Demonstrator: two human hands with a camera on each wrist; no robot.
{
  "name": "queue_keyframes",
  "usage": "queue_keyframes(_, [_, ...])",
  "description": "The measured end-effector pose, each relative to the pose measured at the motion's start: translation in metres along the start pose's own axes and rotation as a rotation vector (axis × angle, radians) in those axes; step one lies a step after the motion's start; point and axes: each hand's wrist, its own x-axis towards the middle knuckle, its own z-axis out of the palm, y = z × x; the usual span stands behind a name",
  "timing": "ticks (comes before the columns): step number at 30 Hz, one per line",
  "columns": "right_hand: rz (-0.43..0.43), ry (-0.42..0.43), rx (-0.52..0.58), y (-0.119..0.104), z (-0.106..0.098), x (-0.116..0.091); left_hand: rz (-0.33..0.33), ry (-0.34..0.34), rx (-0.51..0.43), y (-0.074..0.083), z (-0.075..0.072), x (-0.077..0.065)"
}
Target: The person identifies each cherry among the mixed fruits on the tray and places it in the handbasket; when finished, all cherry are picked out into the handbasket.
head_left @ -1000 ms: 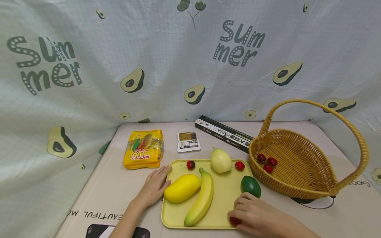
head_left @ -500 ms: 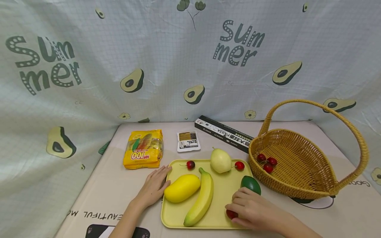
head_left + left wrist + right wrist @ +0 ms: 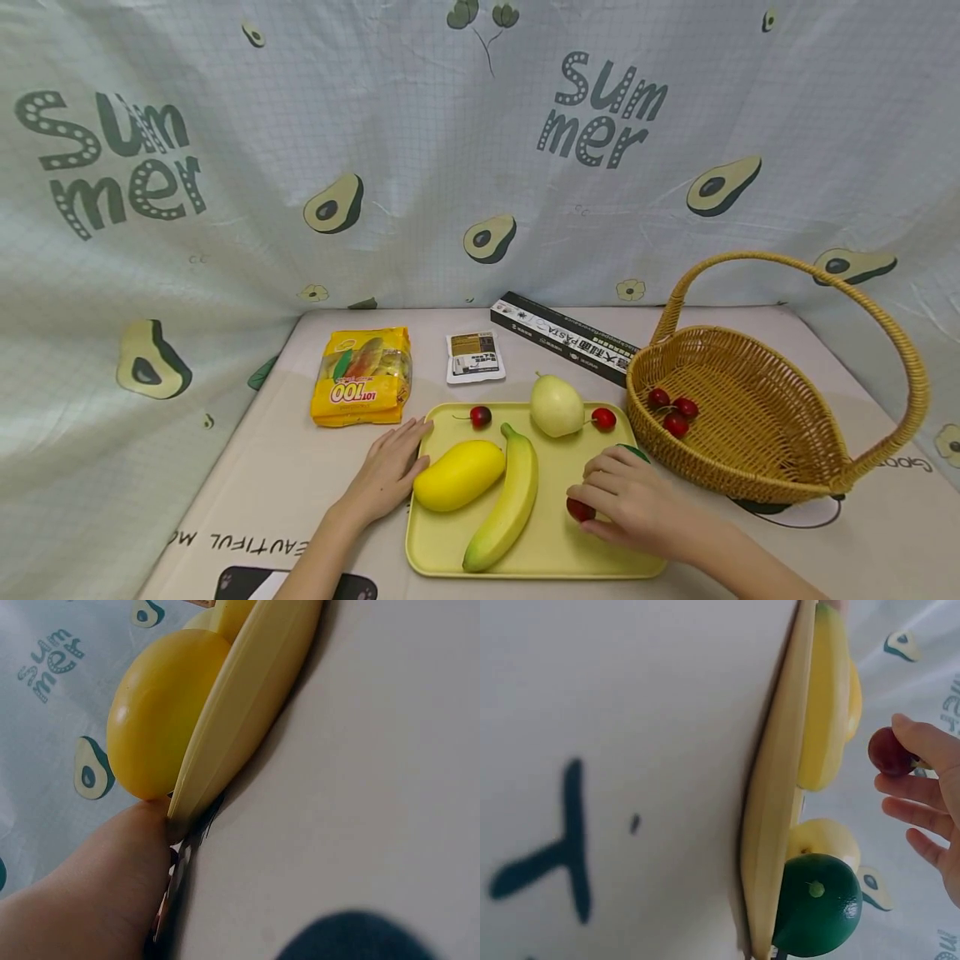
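My left hand [image 3: 392,469] rests along the left rim of a yellow tray [image 3: 558,533], fingers extended, beside a yellow mango [image 3: 459,475]. A banana [image 3: 510,500] lies to the mango's right. Over the tray's right side, my right hand [image 3: 633,500] pinches a dark red round fruit [image 3: 580,510] with a short stem between thumb and forefinger. In the right wrist view that fruit [image 3: 891,752] is clear of the tray, the other fingers loosely spread. A green avocado [image 3: 817,906] sits at the tray's right edge, mostly hidden by the hand in the head view.
A pear [image 3: 557,406] and two cherries, one on the left [image 3: 481,417] and one on the right [image 3: 603,418], lie along the tray's far side. A wicker basket [image 3: 757,417] holding several cherries stands right. Behind are a pasta box [image 3: 566,333], a white packet [image 3: 476,357] and a yellow bag [image 3: 362,377].
My right hand has moved up and away from the tray's near right corner with the red fruit, now covering most of the avocado. The left hand has stayed still.
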Motion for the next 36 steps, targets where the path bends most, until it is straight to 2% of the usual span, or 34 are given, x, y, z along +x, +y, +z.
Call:
queue_keyframes(7, [0.06, 0.031, -0.014, 0.007, -0.007, 0.006, -0.001, -0.002, -0.001, 0.0, 0.0, 0.0])
queue_keyframes(14, [0.127, 0.06, 0.056, 0.021, -0.017, 0.004, -0.002, 0.0, -0.002, 0.0, 0.0, 0.0])
queue_keyframes(21, [0.186, 0.122, 0.025, 0.037, -0.027, -0.001, 0.0, 0.0, -0.003, -0.001, 0.0, 0.0])
queue_keyframes(28, [0.275, 0.105, 0.04, 0.053, -0.035, -0.01, 0.008, 0.014, 0.002, -0.001, 0.001, 0.001])
queue_keyframes(31, [0.309, 0.097, 0.006, 0.061, -0.037, -0.015, 0.017, 0.029, 0.005, -0.002, 0.002, 0.001])
queue_keyframes(36, [0.329, 0.132, -0.061, 0.076, -0.037, -0.025, 0.02, 0.04, 0.015, -0.003, 0.004, 0.0])
